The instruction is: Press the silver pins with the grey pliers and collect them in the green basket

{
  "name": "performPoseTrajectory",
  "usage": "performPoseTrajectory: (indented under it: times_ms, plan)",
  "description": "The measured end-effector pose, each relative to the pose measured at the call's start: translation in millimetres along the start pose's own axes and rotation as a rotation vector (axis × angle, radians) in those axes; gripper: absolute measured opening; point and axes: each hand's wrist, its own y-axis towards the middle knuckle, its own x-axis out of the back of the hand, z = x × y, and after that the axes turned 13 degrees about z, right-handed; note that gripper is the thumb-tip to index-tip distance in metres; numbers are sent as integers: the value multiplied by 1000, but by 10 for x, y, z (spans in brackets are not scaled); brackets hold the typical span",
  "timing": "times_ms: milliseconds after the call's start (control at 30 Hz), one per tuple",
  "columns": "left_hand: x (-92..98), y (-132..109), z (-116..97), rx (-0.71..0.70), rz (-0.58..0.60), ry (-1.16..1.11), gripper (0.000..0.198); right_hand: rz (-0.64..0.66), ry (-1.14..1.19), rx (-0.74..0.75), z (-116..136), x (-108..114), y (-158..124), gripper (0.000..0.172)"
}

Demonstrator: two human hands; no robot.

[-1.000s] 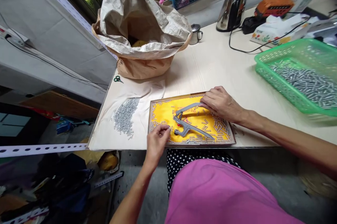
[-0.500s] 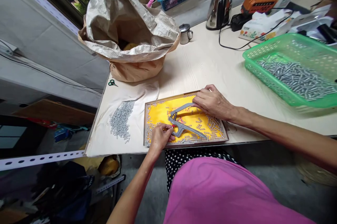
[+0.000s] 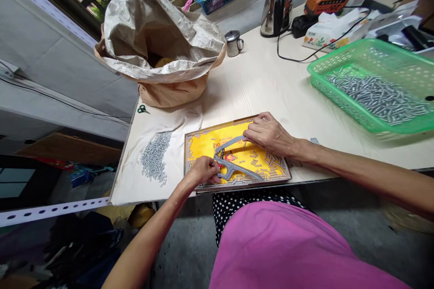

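A yellow tray (image 3: 203, 143) with a brown rim lies at the table's near edge, strewn with several small metal pins. On it sits a grey hand press tool (image 3: 237, 169) with two long handles. My right hand (image 3: 267, 134) rests on the upper handle, fingers curled over it. My left hand (image 3: 202, 170) is pinched at the tool's jaw, where a small red part shows; what the fingers hold is too small to make out.
A heap of metal pins (image 3: 154, 157) lies on a white cloth left of the tray. A large paper sack (image 3: 162, 45) stands behind. A green basket (image 3: 373, 85) of pins is at right. Kettle (image 3: 276, 4), steel cup (image 3: 233, 43), cables and green scissors (image 3: 143, 109) are further back.
My left hand moved from the tray's left side to the tool's jaw and stays pinched there. My right hand keeps its hold on the upper handle.
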Motion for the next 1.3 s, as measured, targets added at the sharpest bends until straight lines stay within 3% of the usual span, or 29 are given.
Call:
performPoseTrajectory:
  times_ms: [167, 300, 400, 567, 700, 800, 1167, 1233, 1300]
  plan:
    - [-18, 22, 67, -58, -68, 170, 17, -18, 3, -19, 22, -43, -8, 33]
    - [-110, -15, 135, -108, -179, 159, 15, 52, 26, -69, 47, -86, -52, 34]
    - [-141, -26, 160, -116, -197, 156, 14, 123, 48, -111, 107, -73, -89, 38]
    - [-129, -22, 146, -110, -176, 170, 11, 279, 61, -190, 357, -20, -173, 90]
    - [-131, -54, 98, -111, -184, 236, 11, 338, 85, -210, 547, -27, -241, 106]
    - [-145, -77, 87, -130, -206, 257, 12, 342, 97, -220, 601, -33, -258, 105]
    - [-205, -131, 85, -64, -208, 208, 15, 311, 104, -248, 756, -99, -281, 72]
    - [-260, -176, 105, -94, -320, 315, 13, 294, 106, -237, 773, -113, -286, 66]
    - [-343, -214, 120, -206, -535, 502, 14, 280, 103, -221, 786, -108, -272, 61]
